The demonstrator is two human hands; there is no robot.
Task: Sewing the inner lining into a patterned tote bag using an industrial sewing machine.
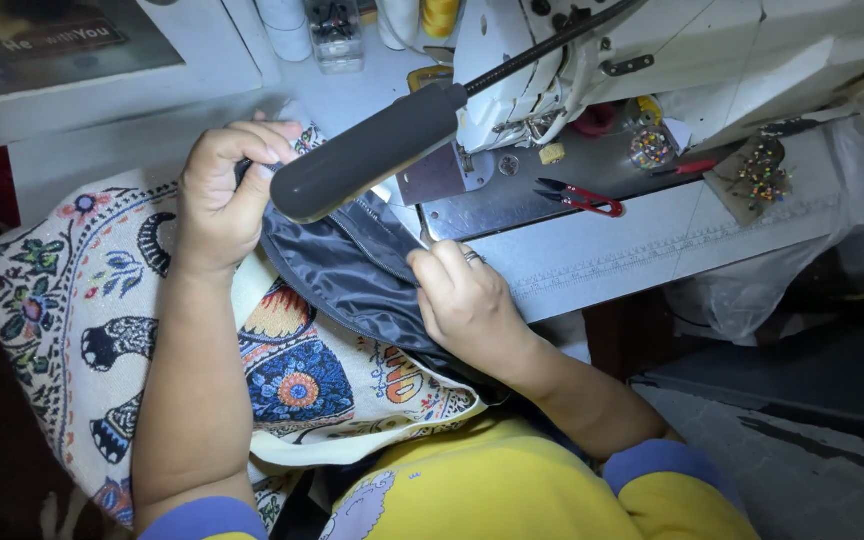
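My left hand (220, 198) is closed on the far edge of a dark navy lining fabric (337, 268), pinching it near the lamp head. My right hand (464, 300) grips the same dark fabric at its near right edge, fingers curled, a ring on one finger. The dark lining lies on a cream patterned cloth (82, 300) printed with elephants and flowers, spread over my lap and the table's left side. Both hands sit just in front of the white sewing machine (592, 60), whose needle area is partly hidden by a dark grey lamp head (367, 152).
Red-handled thread snips (582, 196) lie on the metal machine bed (512, 205). A pincushion with coloured pins (760, 175) sits at the right. Thread spools (439, 15) and a small clear box (336, 35) stand at the back. The table edge drops to the floor on the right.
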